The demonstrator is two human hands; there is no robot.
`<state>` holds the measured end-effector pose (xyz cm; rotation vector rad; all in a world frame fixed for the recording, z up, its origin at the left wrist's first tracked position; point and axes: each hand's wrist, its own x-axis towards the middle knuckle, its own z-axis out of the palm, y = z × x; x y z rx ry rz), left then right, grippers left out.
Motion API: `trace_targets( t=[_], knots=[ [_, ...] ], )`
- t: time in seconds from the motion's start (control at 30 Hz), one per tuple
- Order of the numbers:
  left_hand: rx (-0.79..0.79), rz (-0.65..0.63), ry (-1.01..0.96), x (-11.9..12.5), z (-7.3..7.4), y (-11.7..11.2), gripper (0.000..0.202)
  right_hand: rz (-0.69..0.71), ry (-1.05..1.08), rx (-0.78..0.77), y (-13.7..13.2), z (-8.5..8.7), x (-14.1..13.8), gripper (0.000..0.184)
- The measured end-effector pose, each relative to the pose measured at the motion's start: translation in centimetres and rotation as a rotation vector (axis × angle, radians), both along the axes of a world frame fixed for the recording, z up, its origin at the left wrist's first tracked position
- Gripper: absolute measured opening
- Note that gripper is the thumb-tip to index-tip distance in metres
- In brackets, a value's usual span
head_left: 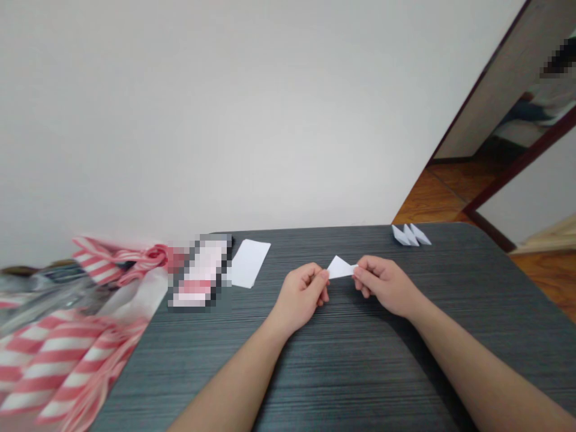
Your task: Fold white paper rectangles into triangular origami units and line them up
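Several red-and-white striped bundles (67, 354) lie heaped at the far left of my feed, beside the dark table (342, 378). Next, on the table's left side, I get a phone (200, 273), pixelated so its screen can't be read, with white paper (250, 264) lying flat just beside it. Near the middle, my left hand (303, 295) pinches the left corner of a small white triangle (339, 268) between thumb and forefinger. That triangle spans the gap between the two hands, peak up; from here I can't tell whether it touches the tabletop. My right hand (382, 284) pinches its narrow right end, thumb on the near side, other fingers curled under. Farther right, near the table's back edge, three folded pieces (410, 235) sit side by side, touching, and beyond them I see wood floor (416, 195).
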<state>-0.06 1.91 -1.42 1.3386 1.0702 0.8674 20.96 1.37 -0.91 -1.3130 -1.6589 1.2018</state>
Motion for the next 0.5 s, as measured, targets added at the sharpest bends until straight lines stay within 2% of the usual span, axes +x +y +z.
trace_targets(
  t=[0.2, 0.4, 0.5],
  knots=[
    [0.014, -0.131, 0.027, -0.01, 0.9, 0.01, 0.025, 0.058, -0.129, 0.074, -0.33, 0.54, -0.4, 0.025],
    [0.059, -0.089, 0.003, 0.11, 0.52, -0.08, 0.026, 0.076, -0.155, 0.094, -0.39, 0.7, -0.6, 0.023],
    [0.093, -0.087, 0.016, 0.09, 0.35, -0.19, 0.02, 0.08, -0.162, 0.081, -0.37, 0.7, -0.58, 0.023]
  ],
)
